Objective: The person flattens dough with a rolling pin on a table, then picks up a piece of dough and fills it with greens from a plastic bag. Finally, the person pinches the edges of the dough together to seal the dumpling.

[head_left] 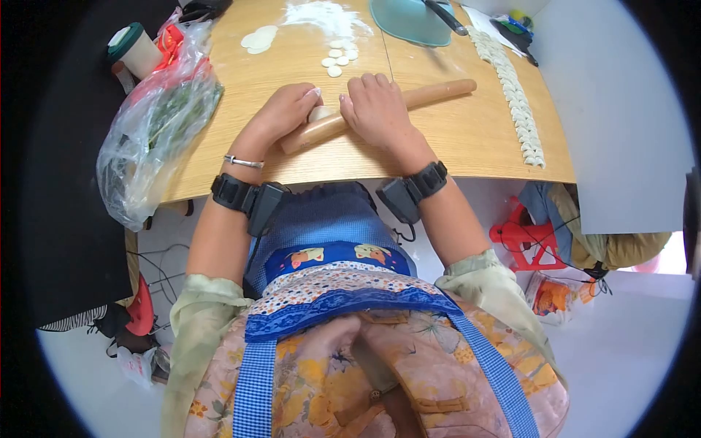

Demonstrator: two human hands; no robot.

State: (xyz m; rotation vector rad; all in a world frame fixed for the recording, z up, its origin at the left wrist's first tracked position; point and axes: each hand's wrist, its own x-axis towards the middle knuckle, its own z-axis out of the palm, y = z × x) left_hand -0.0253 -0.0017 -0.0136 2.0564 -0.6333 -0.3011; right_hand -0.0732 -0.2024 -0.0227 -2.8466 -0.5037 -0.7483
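A wooden rolling pin (438, 93) lies at a slant across the near part of the table, its left end closer to me. My right hand (377, 109) is closed over its middle. To the left, my left hand (290, 109) has its fingers curled at the edge of a small dough round (321, 113), which lies against the pin and is partly hidden. Just beyond my hands are several small flattened dough pieces (336, 58). Farther left lie some rolled wrappers (259, 39), overlapping each other.
Loose flour (325, 16) covers the table's far middle, beside a teal board (412, 22) with a black-handled tool (445, 17). Rows of folded dumplings (517, 98) line the right side. At the left edge are a plastic bag of greens (164, 117) and a lidded cup (136, 51).
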